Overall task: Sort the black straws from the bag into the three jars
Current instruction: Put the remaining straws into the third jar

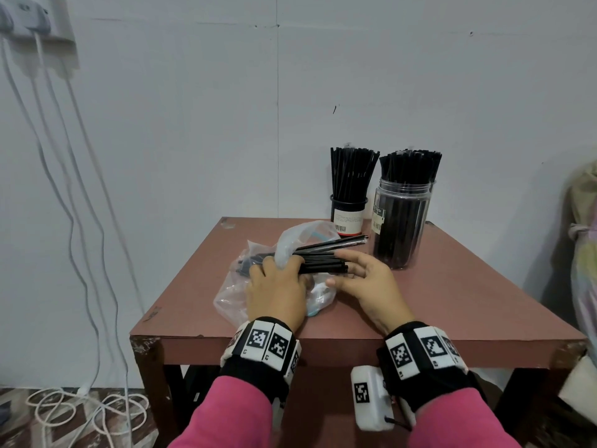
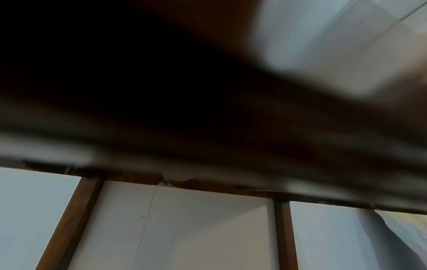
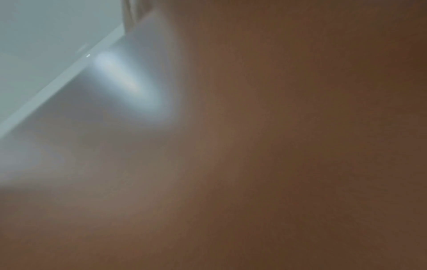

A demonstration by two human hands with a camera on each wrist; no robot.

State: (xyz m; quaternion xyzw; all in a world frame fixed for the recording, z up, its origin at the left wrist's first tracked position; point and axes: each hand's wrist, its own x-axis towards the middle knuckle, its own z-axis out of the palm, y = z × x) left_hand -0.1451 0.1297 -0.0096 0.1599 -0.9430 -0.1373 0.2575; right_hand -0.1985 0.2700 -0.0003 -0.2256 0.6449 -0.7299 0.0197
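Straws [image 1: 326, 257] stick out of the plastic bag [image 1: 232, 295] on the tabletop [image 1: 452, 295], gripped by the left hand [image 1: 276, 291]. The right hand [image 1: 368, 282] touches their ends with fingers relaxed, near two filled jars [image 1: 400, 224].

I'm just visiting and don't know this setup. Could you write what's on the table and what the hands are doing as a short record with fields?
surface: brown table
bag: clear plastic bag, lying on the table
loose straws: bundle of black straws, sticking out of the bag to the right
left hand: left hand grips the bag and straws
right hand: right hand, fingers straight, at the straw ends
jars seen: black jar and clear jar, both holding upright straws
third jar: not visible
wrist views: too blurred to use
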